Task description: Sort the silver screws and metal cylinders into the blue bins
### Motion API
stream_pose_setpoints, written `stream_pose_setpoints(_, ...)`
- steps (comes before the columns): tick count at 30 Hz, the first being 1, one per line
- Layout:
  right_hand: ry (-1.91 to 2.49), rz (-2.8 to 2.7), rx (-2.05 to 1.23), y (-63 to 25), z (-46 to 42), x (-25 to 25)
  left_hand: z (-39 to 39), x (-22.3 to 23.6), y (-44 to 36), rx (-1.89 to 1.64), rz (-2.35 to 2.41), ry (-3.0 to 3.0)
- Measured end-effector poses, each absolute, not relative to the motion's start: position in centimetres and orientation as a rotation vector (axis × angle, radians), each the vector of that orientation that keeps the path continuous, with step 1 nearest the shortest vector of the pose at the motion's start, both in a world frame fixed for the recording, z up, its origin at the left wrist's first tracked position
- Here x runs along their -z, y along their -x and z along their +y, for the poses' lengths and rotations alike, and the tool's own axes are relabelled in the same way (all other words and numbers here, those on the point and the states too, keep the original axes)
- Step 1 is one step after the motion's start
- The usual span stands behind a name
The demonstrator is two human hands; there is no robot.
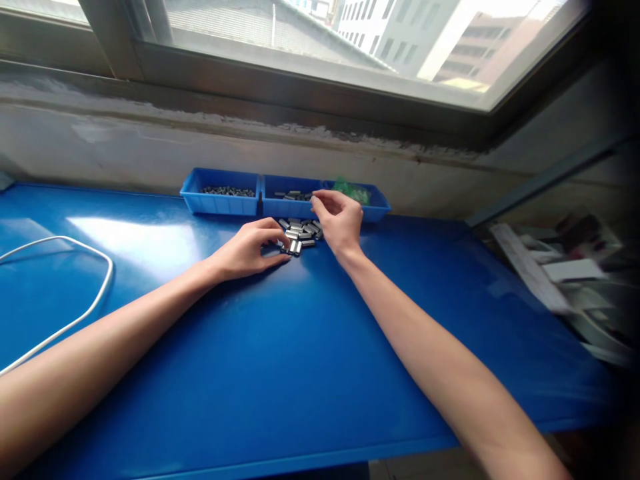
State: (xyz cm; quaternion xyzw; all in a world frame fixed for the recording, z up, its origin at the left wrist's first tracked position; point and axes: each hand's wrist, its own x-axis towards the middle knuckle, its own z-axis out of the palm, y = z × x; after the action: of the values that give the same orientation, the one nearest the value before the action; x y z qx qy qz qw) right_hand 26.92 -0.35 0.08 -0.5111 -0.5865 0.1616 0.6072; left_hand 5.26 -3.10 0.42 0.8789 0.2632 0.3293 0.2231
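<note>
A loose pile of small shiny metal pieces [300, 231] with dark ends lies on the blue table. My left hand [250, 248] rests at the pile's near left edge, thumb and fingers curled around a few of these pieces. Just above the front wall of the middle blue bin [290, 207], my right hand [341, 219] is closed in a pinch. Whatever sits between its fingertips is too small to make out. Similar elongated metal pieces lie in that middle bin.
Left of the middle bin, a blue bin [220, 204] holds many small dark metal parts. The right-hand bin [376, 212] contains green netting [345, 187]. A white cable [107, 267] loops across the table's left side. Behind the bins are a wall and window; blurred clutter stands at right.
</note>
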Motion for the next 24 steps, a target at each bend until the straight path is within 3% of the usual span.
stream_pose_setpoints(12,1.178,-1.550,-0.364,-26.6,-3.6,0.2,-3.0,0.1,-5.2,-0.973,0.875,-2.382)
stream_pose_setpoints(17,1.173,-1.573,-0.387,-26.5,-3.5,0.0,-2.7,0.1,-5.0,-1.060,0.926,-2.066)
stream_pose_setpoints(24,0.990,-1.909,-0.113,-26.0,-4.2,-0.1,-2.2,-0.2,-4.7,-1.150,0.924,-1.696)
